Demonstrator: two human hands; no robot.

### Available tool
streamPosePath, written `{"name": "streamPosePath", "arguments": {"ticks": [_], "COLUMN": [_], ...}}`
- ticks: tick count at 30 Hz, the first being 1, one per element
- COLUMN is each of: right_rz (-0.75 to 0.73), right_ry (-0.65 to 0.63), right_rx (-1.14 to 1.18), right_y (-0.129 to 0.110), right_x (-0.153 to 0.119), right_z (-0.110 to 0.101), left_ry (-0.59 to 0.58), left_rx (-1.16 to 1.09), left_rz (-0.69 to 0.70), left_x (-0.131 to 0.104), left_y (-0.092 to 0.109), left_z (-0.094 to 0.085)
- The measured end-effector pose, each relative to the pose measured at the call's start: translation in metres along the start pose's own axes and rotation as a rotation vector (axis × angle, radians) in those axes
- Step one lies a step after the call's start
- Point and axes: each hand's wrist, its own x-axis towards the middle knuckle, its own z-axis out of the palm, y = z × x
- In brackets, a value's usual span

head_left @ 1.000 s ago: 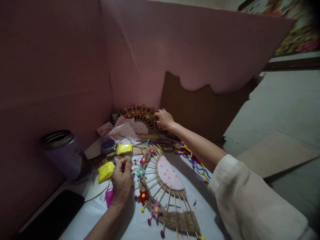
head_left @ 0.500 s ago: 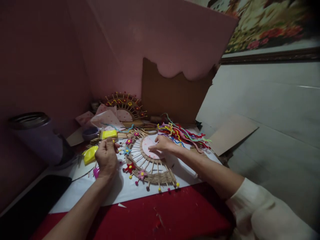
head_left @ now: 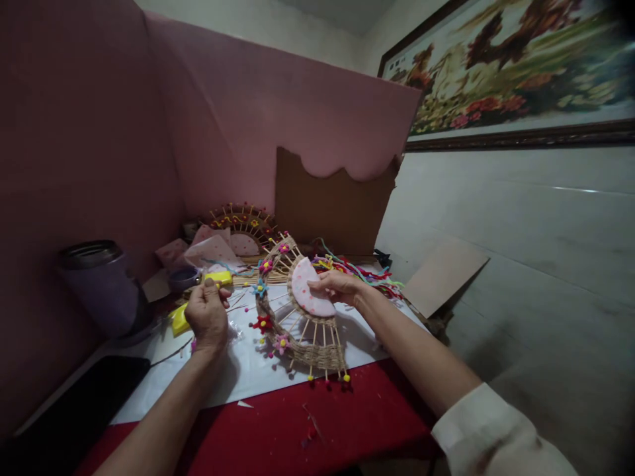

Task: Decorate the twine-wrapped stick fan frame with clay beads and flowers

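A woven twine fan (head_left: 317, 354) with thin sticks, coloured flowers and small balls at its tips is tilted up over the white sheet (head_left: 243, 370). My right hand (head_left: 337, 285) pinches the straight edge of its pink dotted half-circle centre (head_left: 308, 291). To the left, my left hand (head_left: 208, 317) is raised with its fingers closed together; whatever sits between its fingertips is too small to name. Just behind that hand lie a yellow packet (head_left: 219, 277) and another yellow packet (head_left: 180, 320).
A purple tumbler (head_left: 104, 291) and a black flat object (head_left: 84, 396) are at the left. Behind stand a second fan (head_left: 243, 221), pink dotted cloth (head_left: 213, 248) and brown cardboard (head_left: 327, 208). Colourful pipe cleaners (head_left: 367, 274) lie behind my right hand.
My right hand has gone from touching the fan's centre with its fingers to gripping it, and the fan has been lifted and tilted. The camera view has shifted upward.
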Motion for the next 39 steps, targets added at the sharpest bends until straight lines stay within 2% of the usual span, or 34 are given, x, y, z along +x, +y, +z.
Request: {"name": "streamPosePath", "arguments": {"ticks": [5,12,18,26,30,39], "right_rz": [-0.189,-0.395,-0.484,-0.507,-0.538,-0.525], "right_ry": [0.141,0.275,0.289,0.345,0.336,0.332], "right_rx": [0.314,0.649,0.767,0.849,0.86,0.903], "right_y": [0.015,0.036,0.044,0.05,0.05,0.052], "right_x": [-0.005,0.001,-0.007,-0.005,-0.005,-0.006], "right_z": [0.0,0.032,0.051,0.054,0.056,0.068], "left_ry": [0.009,0.077,0.099,0.091,0.033,-0.262], "left_rx": [0.002,-0.01,-0.024,-0.058,-0.087,-0.15], "left_rz": [-0.024,-0.044,-0.086,-0.122,-0.167,-0.36], "left_x": [0.001,0.007,0.006,0.003,-0.003,-0.03], "left_y": [-0.005,-0.007,-0.001,0.004,0.009,0.019], "left_z": [0.0,-0.001,-0.002,-0.002,0.0,0.005]}}
